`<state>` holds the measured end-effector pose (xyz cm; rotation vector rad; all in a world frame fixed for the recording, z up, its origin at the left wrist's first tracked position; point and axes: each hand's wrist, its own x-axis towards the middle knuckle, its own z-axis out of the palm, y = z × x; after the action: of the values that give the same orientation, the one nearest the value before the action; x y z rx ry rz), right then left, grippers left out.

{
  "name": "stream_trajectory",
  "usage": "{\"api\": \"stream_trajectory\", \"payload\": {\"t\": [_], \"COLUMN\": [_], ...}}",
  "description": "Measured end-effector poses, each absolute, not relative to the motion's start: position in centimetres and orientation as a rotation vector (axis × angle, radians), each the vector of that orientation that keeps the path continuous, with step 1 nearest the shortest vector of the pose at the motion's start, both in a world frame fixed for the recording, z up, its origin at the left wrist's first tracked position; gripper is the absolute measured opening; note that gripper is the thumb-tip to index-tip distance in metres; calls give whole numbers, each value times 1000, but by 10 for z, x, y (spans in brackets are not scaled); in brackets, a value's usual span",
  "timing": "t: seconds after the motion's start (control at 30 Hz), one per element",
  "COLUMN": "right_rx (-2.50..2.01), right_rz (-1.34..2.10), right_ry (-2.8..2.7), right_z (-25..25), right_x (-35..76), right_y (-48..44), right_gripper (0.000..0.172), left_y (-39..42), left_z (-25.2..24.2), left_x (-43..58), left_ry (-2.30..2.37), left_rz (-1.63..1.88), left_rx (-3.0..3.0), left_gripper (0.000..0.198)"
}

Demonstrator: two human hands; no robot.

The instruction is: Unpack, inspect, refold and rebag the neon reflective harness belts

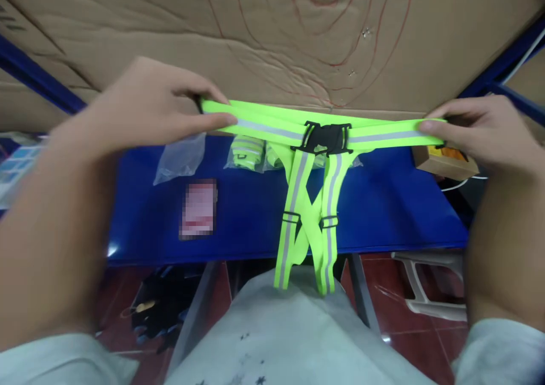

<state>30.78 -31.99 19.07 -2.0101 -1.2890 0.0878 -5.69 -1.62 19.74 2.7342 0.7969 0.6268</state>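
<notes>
A neon yellow reflective harness [385, 137] with grey stripes is stretched level between my two hands. My left hand [170, 104] pinches one end of its waist band between thumb and fingers. At the other end, my right hand [472, 124] grips the band the same way, thumb in front. A black buckle [327, 138] sits fastened at the band's middle. From there the shoulder straps [293, 203] hang down and cross behind, each with a black slider. Their lower loops reach in front of my lap.
Behind the harness, packed neon bundles [244, 152] lie on the blue table [251, 220]. A clear plastic bag [181, 158] and a blurred pink item [198, 209] lie left. An open cardboard box [445, 160] stands right. A large cardboard sheet [170, 10] rises at the back.
</notes>
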Motion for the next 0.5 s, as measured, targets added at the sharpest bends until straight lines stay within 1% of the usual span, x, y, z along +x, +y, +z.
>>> {"api": "stream_trajectory", "payload": {"t": [0.07, 0.13, 0.3, 0.5], "right_rx": [-2020, -2003, -1975, -1910], "right_rz": [131, 190, 362, 495], "right_ry": [-1298, -1315, -1275, -1139], "right_z": [175, 159, 120, 79], "right_x": [320, 337, 373, 387], "right_y": [-291, -269, -232, -199], "right_gripper": [52, 52, 43, 33], "left_y": [6, 29, 73, 111], "left_z": [183, 166, 123, 70], "left_x": [-34, -18, 9, 40], "left_ry": [735, 702, 596, 667], "left_rz": [540, 507, 515, 533], "left_rx": [2808, 2828, 2725, 2295], "left_gripper": [46, 41, 37, 39]}}
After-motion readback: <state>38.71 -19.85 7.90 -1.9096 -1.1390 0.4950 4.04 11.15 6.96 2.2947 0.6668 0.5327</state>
